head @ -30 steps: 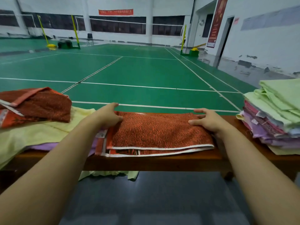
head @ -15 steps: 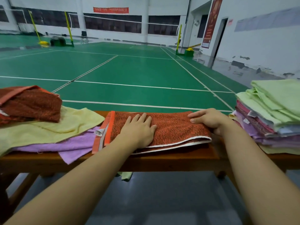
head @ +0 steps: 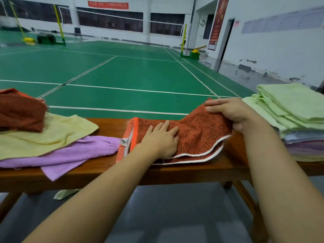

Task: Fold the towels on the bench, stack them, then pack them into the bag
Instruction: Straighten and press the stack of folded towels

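An orange-red towel with a white edge lies partly folded on the middle of the wooden bench. My left hand presses flat on its left half, fingers straight. My right hand grips the towel's right end and holds it lifted off the bench. A stack of folded towels, light green on top with pink and purple below, stands at the right end. Unfolded towels lie at the left: a yellow one, a purple one and another orange-red one. No bag is in view.
The bench stands at the edge of a green badminton court with white lines. A net post and a doorway lie far beyond. Grey floor is under the bench, where a pale green cloth corner hangs down.
My left hand moved from the towel's left end onto its middle and stayed pressing there. My right hand went from resting on the right end to gripping it and raising it.
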### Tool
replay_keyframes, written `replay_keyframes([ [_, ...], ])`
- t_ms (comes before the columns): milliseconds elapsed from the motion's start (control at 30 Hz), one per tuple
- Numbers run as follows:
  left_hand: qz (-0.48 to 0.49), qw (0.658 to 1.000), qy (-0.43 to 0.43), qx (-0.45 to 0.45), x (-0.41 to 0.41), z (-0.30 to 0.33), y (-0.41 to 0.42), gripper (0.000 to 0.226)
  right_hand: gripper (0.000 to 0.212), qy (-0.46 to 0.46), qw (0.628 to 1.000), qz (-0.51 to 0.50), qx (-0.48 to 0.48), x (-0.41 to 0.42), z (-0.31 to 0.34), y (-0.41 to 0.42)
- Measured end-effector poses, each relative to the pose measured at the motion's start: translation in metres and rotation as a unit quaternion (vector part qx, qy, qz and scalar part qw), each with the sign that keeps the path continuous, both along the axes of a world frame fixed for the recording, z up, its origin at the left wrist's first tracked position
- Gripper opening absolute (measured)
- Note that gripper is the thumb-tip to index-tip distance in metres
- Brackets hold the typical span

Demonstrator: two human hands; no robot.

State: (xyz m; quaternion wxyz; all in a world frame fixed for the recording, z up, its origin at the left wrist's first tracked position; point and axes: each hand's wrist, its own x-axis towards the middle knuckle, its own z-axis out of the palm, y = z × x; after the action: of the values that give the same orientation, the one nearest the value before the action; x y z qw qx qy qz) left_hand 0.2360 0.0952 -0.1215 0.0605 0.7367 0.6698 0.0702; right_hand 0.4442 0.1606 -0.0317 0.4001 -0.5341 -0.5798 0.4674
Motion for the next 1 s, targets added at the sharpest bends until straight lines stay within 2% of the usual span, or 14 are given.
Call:
replay_keyframes([
  [167, 0.057, 0.985, -0.156, 0.046, -0.039, 0.037, 0.002, 0.049, 0.031, 0.057, 0.992, 0.108, -0.009, -0.050, 0.026, -0.027],
  [267, 0.139, 0.961, -0.225, 0.075, -0.082, 0.056, -0.001, 0.045, 0.035, 0.055, 0.986, 0.155, -0.005, -0.092, 0.027, -0.043],
  [367, 0.222, 0.941, -0.236, 0.094, -0.116, 0.059, -0.008, 0.040, 0.042, 0.024, 0.979, 0.204, -0.004, -0.134, 0.012, -0.060],
  [467, 0.276, 0.925, -0.248, 0.075, -0.130, 0.059, -0.016, 0.035, 0.034, 0.025, 0.957, 0.283, -0.057, -0.156, -0.001, -0.074],
  [500, 0.288, 0.921, -0.251, 0.070, -0.130, 0.059, -0.018, 0.035, 0.030, 0.017, 0.957, 0.283, -0.058, -0.158, -0.003, -0.075],
  [567, 0.300, 0.912, -0.275, 0.056, -0.124, 0.059, -0.022, 0.039, 0.022, -0.060, 0.973, 0.224, 0.015, -0.154, -0.006, -0.067],
  [600, 0.299, 0.914, -0.272, 0.046, -0.119, 0.058, -0.023, 0.041, 0.022, -0.130, 0.973, 0.176, 0.077, -0.150, -0.007, -0.060],
  [667, 0.289, 0.931, -0.222, 0.018, -0.107, 0.053, -0.024, 0.050, 0.035, -0.259, 0.947, 0.109, 0.153, -0.142, -0.014, -0.049],
  [700, 0.287, 0.938, -0.194, 0.001, -0.102, 0.048, -0.024, 0.056, 0.045, -0.309, 0.935, 0.098, 0.146, -0.139, -0.019, -0.046],
  [800, 0.296, 0.951, -0.083, -0.039, -0.094, 0.028, -0.020, 0.073, 0.071, -0.419, 0.900, 0.109, 0.049, -0.135, -0.037, -0.046],
  [867, 0.311, 0.950, -0.014, -0.039, -0.090, 0.018, -0.019, 0.082, 0.080, -0.464, 0.880, 0.094, 0.035, -0.132, -0.046, -0.045],
  [1000, 0.298, 0.954, 0.018, -0.022, -0.079, 0.012, -0.019, 0.075, 0.083, -0.447, 0.890, 0.086, 0.032, -0.123, -0.047, -0.042],
])
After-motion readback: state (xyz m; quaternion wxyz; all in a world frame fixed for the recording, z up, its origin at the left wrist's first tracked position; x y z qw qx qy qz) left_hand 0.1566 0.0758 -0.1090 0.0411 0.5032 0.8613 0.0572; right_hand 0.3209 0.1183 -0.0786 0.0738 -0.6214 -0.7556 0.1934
